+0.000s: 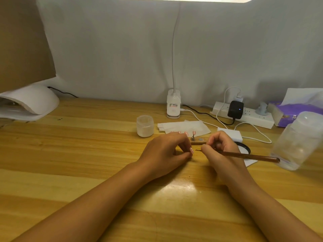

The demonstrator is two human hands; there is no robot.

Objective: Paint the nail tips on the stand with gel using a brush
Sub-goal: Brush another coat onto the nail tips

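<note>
My left hand (166, 151) pinches one pink nail tip with white dots (244, 150) between thumb and fingers, just above the wooden table (87, 154). My right hand (222, 149) grips a brown brush (248, 156); its bristle end points left, almost touching the held tip. Behind my hands lies the brown stand strip (198, 143) with several pink dotted nail tips (186, 133) on small holders, partly hidden by my left fingers. One tip (194, 132) stands on a metal peg at the strip's right.
A small frosted jar (145, 126) stands left of the stand, white paper wipes (185, 127) behind it. A white curing lamp (28, 103) sits far left. At the right are a clear plastic jar (297, 142), a power strip (244, 116), a tissue pack (288, 114) and a black lid (244, 148).
</note>
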